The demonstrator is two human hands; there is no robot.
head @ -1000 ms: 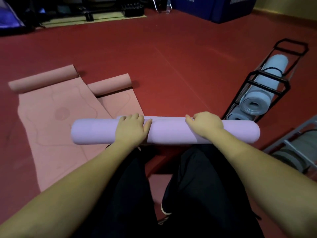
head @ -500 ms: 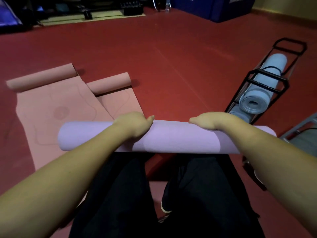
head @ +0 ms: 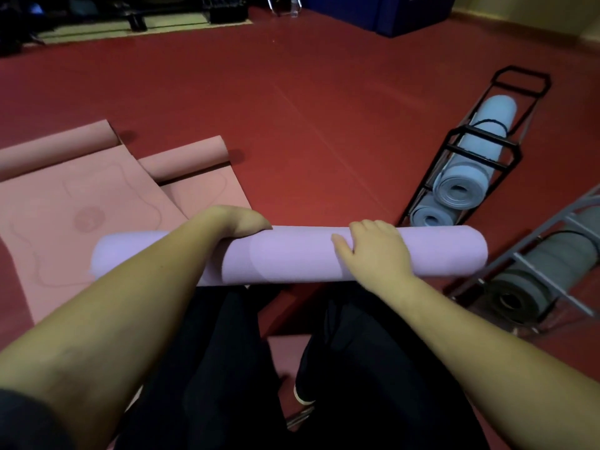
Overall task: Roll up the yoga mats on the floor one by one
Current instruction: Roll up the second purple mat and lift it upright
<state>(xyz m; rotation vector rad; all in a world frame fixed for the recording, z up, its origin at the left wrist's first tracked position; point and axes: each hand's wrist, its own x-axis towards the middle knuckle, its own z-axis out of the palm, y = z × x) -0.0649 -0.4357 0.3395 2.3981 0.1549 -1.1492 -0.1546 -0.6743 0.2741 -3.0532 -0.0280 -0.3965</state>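
Note:
A fully rolled lilac yoga mat (head: pixel 292 254) lies crosswise in front of my knees, held up off the red floor. My left hand (head: pixel 240 220) grips it left of centre, its fingers curled over the far side. My right hand (head: pixel 373 251) holds it right of centre, draped over the top with the thumb pointing left. Two pink mats lie on the floor to the left. The larger pink mat (head: pixel 81 222) is mostly flat with its far end rolled, and the smaller pink mat (head: pixel 201 190) beside it is also partly rolled.
A black wire rack (head: pixel 480 147) at the right holds rolled blue-grey mats (head: pixel 461 186). A grey rack (head: pixel 571 222) nearer me holds dark grey rolls. Blue pads (head: pixel 389 14) and gym gear stand along the far wall. Open red floor (head: pixel 292 108) stretches ahead.
The lilac roll has come up off the floor toward my lap and shifted slightly right. My right hand moved from the roll's far edge onto its top.

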